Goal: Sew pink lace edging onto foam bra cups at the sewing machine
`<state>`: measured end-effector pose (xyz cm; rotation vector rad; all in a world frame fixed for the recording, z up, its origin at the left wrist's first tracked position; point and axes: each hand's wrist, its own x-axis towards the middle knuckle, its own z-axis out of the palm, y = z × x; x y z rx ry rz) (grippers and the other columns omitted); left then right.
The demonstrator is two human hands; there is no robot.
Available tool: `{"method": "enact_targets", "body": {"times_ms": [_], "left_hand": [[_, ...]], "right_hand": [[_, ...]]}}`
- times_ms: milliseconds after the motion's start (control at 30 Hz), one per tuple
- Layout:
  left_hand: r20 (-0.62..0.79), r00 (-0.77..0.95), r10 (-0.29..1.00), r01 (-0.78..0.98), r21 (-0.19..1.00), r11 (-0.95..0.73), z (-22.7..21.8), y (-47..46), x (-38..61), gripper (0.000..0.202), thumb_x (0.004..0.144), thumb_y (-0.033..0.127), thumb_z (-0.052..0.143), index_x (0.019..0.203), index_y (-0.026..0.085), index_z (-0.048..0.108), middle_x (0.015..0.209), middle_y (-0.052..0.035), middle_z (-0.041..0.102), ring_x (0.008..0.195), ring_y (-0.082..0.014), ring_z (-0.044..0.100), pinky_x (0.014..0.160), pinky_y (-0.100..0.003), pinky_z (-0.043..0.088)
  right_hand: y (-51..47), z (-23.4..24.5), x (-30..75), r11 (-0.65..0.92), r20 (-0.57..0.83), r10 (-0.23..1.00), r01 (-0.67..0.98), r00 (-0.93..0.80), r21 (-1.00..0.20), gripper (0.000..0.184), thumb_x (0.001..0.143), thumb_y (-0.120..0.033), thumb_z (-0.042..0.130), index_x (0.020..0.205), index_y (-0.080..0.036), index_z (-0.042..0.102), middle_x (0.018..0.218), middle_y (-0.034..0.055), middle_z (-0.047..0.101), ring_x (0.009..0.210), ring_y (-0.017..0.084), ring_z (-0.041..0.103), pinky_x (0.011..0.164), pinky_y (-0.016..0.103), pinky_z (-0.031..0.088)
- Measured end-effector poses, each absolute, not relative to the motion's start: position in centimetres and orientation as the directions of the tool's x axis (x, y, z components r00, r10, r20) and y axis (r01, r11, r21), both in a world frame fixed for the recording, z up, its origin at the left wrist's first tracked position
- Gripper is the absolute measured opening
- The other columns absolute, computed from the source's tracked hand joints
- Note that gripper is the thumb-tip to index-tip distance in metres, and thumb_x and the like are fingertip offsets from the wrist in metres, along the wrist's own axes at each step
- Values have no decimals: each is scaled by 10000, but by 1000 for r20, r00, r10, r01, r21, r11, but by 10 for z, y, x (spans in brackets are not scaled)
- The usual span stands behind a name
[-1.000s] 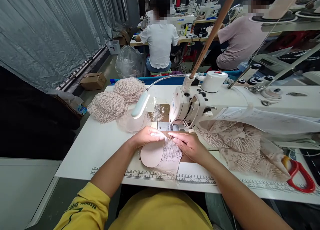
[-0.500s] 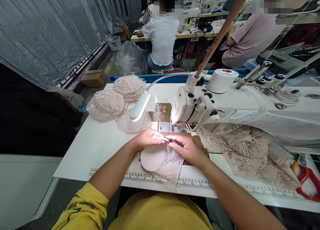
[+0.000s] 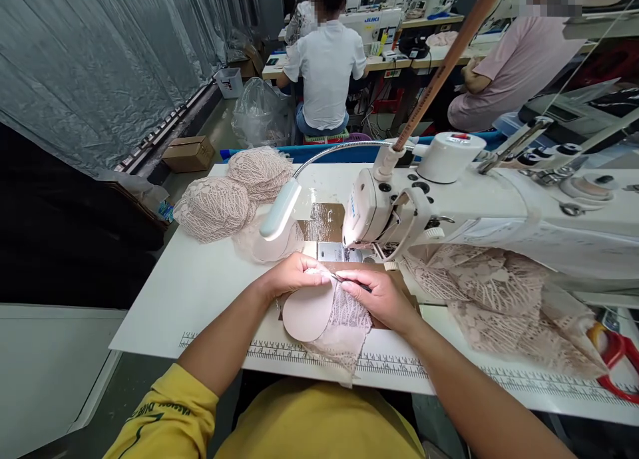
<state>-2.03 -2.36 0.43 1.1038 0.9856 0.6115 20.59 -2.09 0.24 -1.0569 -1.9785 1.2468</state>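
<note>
My left hand (image 3: 299, 273) pinches the upper edge of a pale pink bra cup (image 3: 308, 314) with a lace piece (image 3: 349, 312) attached at its right. The lace hangs down over the table's front edge. Between the fingers of my right hand (image 3: 382, 296) is a slim dark metal tool (image 3: 338, 277), its tip at the fabric's top edge beside my left thumb. Whether it is snips or tweezers I cannot tell. Just beyond both hands is the sewing machine's needle area (image 3: 345, 251).
Two stacks of lace pieces (image 3: 214, 209) and a sheer cup piece (image 3: 269, 239) lie back left, under a lamp (image 3: 280, 211). More lace (image 3: 499, 299) fills the right side, near red-handled scissors (image 3: 619, 362). A ruler strip (image 3: 389, 364) runs along the front edge. Two co-workers sit ahead.
The tool's tip has shifted slightly left and up along the fabric edge, toward my left thumb. The view has moved slightly; both hands keep their grip.
</note>
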Motion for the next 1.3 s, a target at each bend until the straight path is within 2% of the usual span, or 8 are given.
{"method": "enact_targets", "body": {"times_ms": [267,500,800,1033,1200,1300], "left_hand": [[-301,503,811,59,947,315,0,-22,-18,324,700,375,782,900,122,756,832,-78,710,738,-141,596,694,-244,444],[-357,492,794,112,930,349,8,-25,-18,330,702,396,774,848,101,750,699,-46,665,621,-111,545,579,-220,417],[-322,510,798,71,940,334,-2,-23,-17,325,674,379,794,851,109,754,765,-63,694,692,-128,574,667,-240,438],[-325,498,804,101,943,318,-2,-23,-18,320,679,393,784,801,101,739,707,-38,638,663,-120,527,606,-231,399],[-323,513,795,103,943,316,1,-24,-17,342,684,419,772,687,86,693,582,11,514,563,-84,418,517,-217,309],[-314,531,787,100,945,310,3,-24,-16,340,687,414,768,722,83,699,608,8,522,582,-88,423,532,-217,316]], "right_hand": [[-22,4,202,242,38,830,298,-557,-923,299,853,-351,601,1126,-274,696,1119,22,709,1042,240,655,930,406,520],[-23,4,201,204,41,834,238,-550,-950,281,874,-371,583,1105,-274,708,1086,28,721,1027,244,665,910,410,534],[-19,-2,204,282,70,798,269,-599,-921,307,857,-331,598,1146,-278,687,1111,28,712,1026,231,663,917,390,528],[-23,-1,200,215,48,824,234,-565,-948,291,860,-355,608,1127,-279,695,1098,33,716,1021,236,669,912,393,534],[-23,-1,203,187,27,821,224,-570,-956,291,868,-367,595,1124,-274,697,1089,28,720,1001,245,675,884,394,544],[-21,0,207,208,13,804,261,-595,-943,297,869,-365,589,1130,-271,695,1083,30,722,978,232,680,865,372,545]]}}
